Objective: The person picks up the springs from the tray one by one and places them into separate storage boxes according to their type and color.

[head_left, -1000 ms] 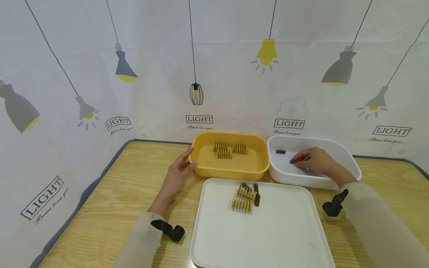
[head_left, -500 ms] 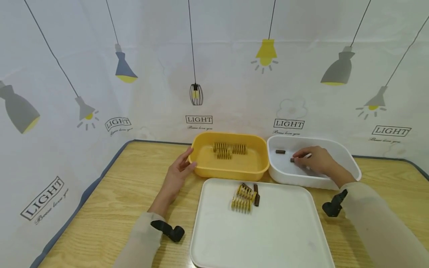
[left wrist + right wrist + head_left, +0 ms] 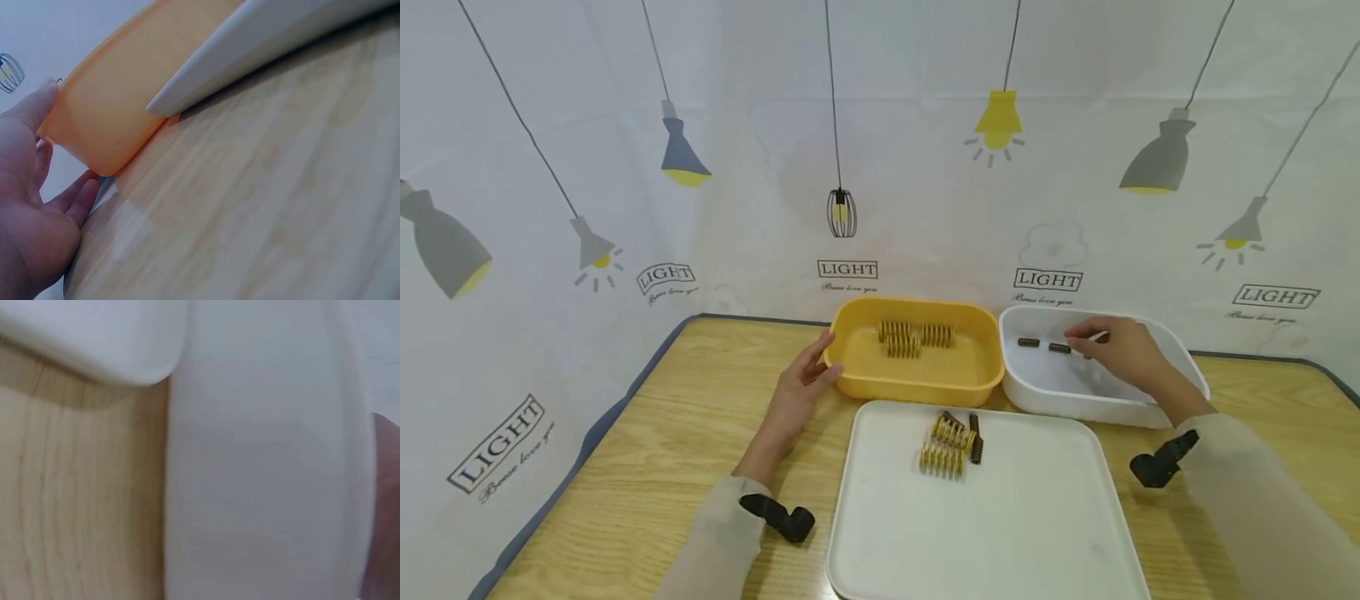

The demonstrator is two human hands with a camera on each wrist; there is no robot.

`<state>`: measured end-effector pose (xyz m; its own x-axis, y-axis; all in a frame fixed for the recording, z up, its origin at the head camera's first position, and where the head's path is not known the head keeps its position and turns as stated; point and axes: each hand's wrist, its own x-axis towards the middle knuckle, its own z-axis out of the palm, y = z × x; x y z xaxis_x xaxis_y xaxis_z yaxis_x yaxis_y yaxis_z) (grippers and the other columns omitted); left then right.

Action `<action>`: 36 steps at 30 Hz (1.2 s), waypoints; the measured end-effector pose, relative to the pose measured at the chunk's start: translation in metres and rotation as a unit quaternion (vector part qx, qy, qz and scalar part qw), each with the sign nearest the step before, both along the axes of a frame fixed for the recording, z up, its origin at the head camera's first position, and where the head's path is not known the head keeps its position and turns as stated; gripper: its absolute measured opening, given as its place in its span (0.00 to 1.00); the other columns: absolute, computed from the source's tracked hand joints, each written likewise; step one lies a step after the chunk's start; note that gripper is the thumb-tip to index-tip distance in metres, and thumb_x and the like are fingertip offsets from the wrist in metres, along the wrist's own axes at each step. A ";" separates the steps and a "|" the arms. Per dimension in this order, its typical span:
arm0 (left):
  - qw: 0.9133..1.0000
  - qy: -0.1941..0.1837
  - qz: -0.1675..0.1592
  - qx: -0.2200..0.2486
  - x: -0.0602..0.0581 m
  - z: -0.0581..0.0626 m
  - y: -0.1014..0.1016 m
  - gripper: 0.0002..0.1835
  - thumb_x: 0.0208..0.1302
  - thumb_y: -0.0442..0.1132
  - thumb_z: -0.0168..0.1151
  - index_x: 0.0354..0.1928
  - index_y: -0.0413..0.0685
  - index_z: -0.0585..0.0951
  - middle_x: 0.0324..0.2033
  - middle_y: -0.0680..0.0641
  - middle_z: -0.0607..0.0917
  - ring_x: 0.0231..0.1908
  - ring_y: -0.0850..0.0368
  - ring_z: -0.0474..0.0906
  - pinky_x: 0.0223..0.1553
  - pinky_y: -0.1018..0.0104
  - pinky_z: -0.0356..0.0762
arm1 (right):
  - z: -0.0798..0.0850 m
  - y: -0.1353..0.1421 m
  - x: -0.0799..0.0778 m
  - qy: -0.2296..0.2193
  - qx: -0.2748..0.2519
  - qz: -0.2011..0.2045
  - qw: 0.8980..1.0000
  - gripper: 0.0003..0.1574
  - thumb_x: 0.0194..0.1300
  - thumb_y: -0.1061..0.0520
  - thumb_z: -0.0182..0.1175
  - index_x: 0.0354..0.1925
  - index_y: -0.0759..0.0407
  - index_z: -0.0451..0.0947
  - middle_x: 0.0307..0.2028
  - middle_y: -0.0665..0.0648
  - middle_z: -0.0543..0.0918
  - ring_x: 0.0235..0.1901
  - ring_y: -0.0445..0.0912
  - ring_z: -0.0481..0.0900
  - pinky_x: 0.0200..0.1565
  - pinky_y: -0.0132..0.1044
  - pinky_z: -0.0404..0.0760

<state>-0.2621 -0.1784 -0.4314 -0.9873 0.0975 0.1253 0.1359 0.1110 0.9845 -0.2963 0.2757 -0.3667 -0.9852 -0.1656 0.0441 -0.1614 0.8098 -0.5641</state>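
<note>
Bins: two, one yellow (image 3: 917,392), one white (image 3: 1075,402). Tray (image 3: 1000,525): one, near side. Gold springs: three in the yellow bin (image 3: 904,346), two on the tray (image 3: 942,459). Brown springs: two plain in the white bin (image 3: 1028,342), dark bits by the fingers too hidden to count; at least two on the tray (image 3: 975,450), exact number unclear. Hands: two, left hand (image 3: 793,400), right hand (image 3: 1123,350). Wrist cameras: two (image 3: 790,523). Printed lamps: seven (image 3: 998,117). LIGHT labels: five (image 3: 847,269).
</note>
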 end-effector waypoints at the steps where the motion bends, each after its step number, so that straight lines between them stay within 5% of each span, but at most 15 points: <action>1: 1.000 -0.001 0.001 0.001 0.000 0.000 0.000 0.29 0.69 0.41 0.59 0.70 0.59 0.66 0.69 0.62 0.61 0.64 0.48 0.63 0.63 0.55 0.63 | 0.002 -0.001 0.002 0.007 -0.001 0.002 1.000 0.21 0.68 0.48 0.59 0.51 0.63 0.80 0.43 0.63 0.83 0.38 0.54 0.81 0.32 0.39 0.77; 9: 1.000 -0.002 0.004 -0.006 0.001 0.003 0.000 0.28 0.69 0.40 0.58 0.70 0.60 0.66 0.69 0.63 0.61 0.64 0.48 0.63 0.63 0.55 0.63 | 0.023 -0.012 0.031 0.073 -0.026 0.020 0.997 0.22 0.67 0.44 0.59 0.50 0.57 0.81 0.46 0.60 0.82 0.38 0.52 0.80 0.32 0.37 0.76; 17: 1.000 -0.013 0.005 -0.009 0.002 0.003 0.000 0.28 0.69 0.41 0.58 0.70 0.62 0.65 0.69 0.63 0.61 0.65 0.48 0.62 0.63 0.55 0.62 | 0.020 -0.027 0.070 0.120 -0.080 0.030 0.989 0.14 0.65 0.49 0.63 0.47 0.51 0.82 0.42 0.52 0.83 0.33 0.43 0.79 0.29 0.30 0.76; 22: 1.000 -0.019 0.009 -0.013 0.001 0.002 0.001 0.28 0.69 0.42 0.59 0.69 0.65 0.66 0.68 0.64 0.62 0.65 0.50 0.62 0.64 0.56 0.62 | 0.018 -0.048 0.089 0.132 -0.100 0.080 0.983 0.10 0.64 0.55 0.64 0.45 0.50 0.82 0.40 0.50 0.82 0.33 0.41 0.79 0.29 0.29 0.78; 25: 1.000 -0.018 0.008 -0.014 0.000 0.002 0.001 0.28 0.69 0.42 0.59 0.69 0.66 0.66 0.68 0.63 0.62 0.65 0.50 0.61 0.64 0.56 0.61 | 0.017 -0.063 0.098 0.106 -0.115 0.120 0.980 0.10 0.63 0.56 0.64 0.45 0.50 0.82 0.40 0.49 0.82 0.33 0.41 0.79 0.31 0.31 0.80; 31: 1.000 -0.009 0.006 -0.014 -0.001 0.003 0.001 0.29 0.69 0.42 0.59 0.70 0.64 0.66 0.68 0.63 0.62 0.66 0.50 0.61 0.64 0.56 0.61 | 0.007 -0.086 0.108 -0.016 -0.138 0.192 0.972 0.14 0.63 0.53 0.65 0.47 0.54 0.81 0.41 0.54 0.83 0.33 0.42 0.80 0.32 0.34 0.80; 36: 1.000 -0.008 0.005 -0.012 0.001 0.002 0.000 0.29 0.69 0.42 0.59 0.70 0.62 0.66 0.68 0.62 0.62 0.66 0.50 0.61 0.64 0.57 0.62 | -0.006 -0.097 0.107 -0.048 -0.131 0.235 0.962 0.15 0.61 0.55 0.67 0.47 0.55 0.81 0.40 0.52 0.83 0.33 0.42 0.80 0.30 0.34 0.79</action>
<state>-0.2611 -0.1788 -0.4291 -0.9901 0.0910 0.1068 0.1186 0.1367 0.9835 -0.1890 0.1788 -0.3724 -0.8063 -0.5887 0.0568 -0.4110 0.4887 -0.7696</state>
